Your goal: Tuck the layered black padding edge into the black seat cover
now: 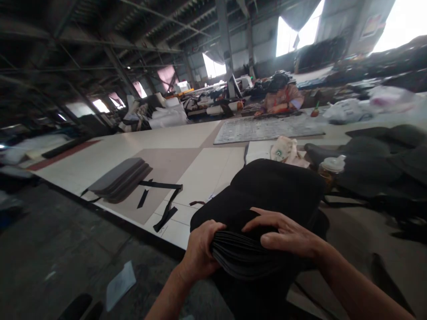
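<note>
A thick stack of black fabric pieces (pixel 247 255) is at the near table edge, its layered edges turned toward me. My left hand (pixel 203 249) grips the stack's left end, thumb on top and fingers wrapped around the side. My right hand (pixel 287 233) lies over the top right of the stack, fingers apart and touching the upper layer. Beneath and behind it rests a larger pile of black pieces (pixel 276 182). The undersides of both hands' grips are hidden.
Grey layered pieces (pixel 118 180) and black strips (pixel 167 213) lie left on the long table (pixel 187 229). A lidded jar (pixel 332 166), a crumpled cloth bag (pixel 285 149) and dark pieces (pixel 373 155) are at right. A patterned board (pixel 267 129) lies farther back.
</note>
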A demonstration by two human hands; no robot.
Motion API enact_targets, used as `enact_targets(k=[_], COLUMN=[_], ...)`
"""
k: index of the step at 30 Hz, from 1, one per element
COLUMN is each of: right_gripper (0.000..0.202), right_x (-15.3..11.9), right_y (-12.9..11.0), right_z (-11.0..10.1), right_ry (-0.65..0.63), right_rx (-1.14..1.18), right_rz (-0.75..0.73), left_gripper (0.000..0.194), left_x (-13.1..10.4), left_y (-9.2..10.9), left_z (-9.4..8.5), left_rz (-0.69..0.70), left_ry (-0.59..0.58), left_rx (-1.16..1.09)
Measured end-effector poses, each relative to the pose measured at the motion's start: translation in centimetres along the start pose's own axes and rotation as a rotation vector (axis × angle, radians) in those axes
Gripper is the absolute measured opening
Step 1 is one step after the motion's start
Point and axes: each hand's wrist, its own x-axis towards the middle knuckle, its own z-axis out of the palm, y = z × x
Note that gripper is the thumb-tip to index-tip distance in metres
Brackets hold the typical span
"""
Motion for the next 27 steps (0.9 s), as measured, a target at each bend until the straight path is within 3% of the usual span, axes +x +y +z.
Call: enact_targets(k=[17,22,27], right_gripper=[0.030,0.024,0.017], right_x=[0.7,0.8,1.0], right_y=[1.3,1.6,1.3], right_z=[0.1,0.4,0.9], right_ry=[-0.049,-0.009,0.071], right_rx=[0.218,0.079,0.004], right_rz=[-0.154,-0.119,-0.192], left_gripper=[0.044,0.040,0.039], left_x=[0.3,0.4,0.2], left_y=[0.0,0.3,0.4], left_z=[0.0,-0.1,-0.1], left_rz=[0.032,0.019,-0.012], left_ry=[0.010,-0.003,-0.015], left_rx=[-0.027,-0.037,-0.030])
